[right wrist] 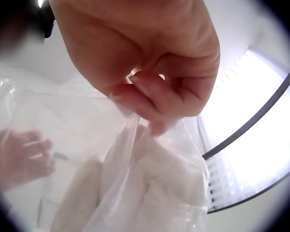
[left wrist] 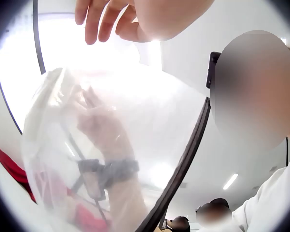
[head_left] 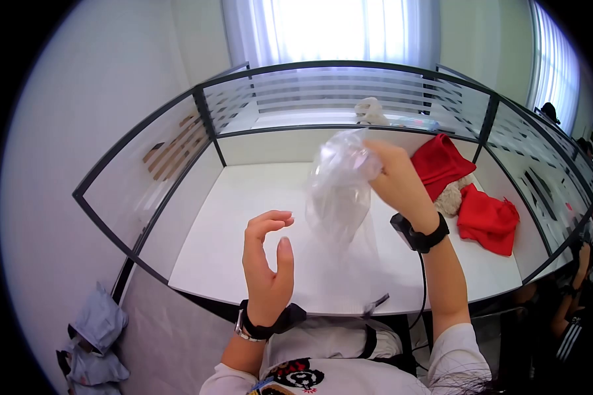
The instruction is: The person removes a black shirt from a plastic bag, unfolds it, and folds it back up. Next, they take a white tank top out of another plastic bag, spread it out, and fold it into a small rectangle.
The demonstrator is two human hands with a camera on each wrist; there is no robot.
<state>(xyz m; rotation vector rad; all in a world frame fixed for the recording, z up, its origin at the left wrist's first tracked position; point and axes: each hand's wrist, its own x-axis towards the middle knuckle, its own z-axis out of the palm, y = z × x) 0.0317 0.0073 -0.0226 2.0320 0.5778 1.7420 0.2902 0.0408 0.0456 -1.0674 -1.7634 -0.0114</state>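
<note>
A clear plastic bag (head_left: 339, 191) hangs over the middle of the white table in the head view. My right hand (head_left: 402, 178) pinches its upper edge; in the right wrist view, the thumb and fingers close on the gathered plastic (right wrist: 130, 145). Pale rounded shapes (right wrist: 150, 188) show through the film there, and I cannot tell whether they lie inside the bag. To the left of the bag, my left hand (head_left: 268, 263) is raised with loosely bent fingers and nothing in it. Through the bag (left wrist: 154, 111), the left wrist view shows my right hand (left wrist: 101, 125).
Red cloth pieces (head_left: 487, 217) and a beige fluffy item (head_left: 451, 197) lie at the table's right. A dark-framed partition (head_left: 349, 64) surrounds the white table (head_left: 211, 243). Beyond it sits a cream plush item (head_left: 371, 110). Blue-grey fabric (head_left: 99, 322) lies at lower left.
</note>
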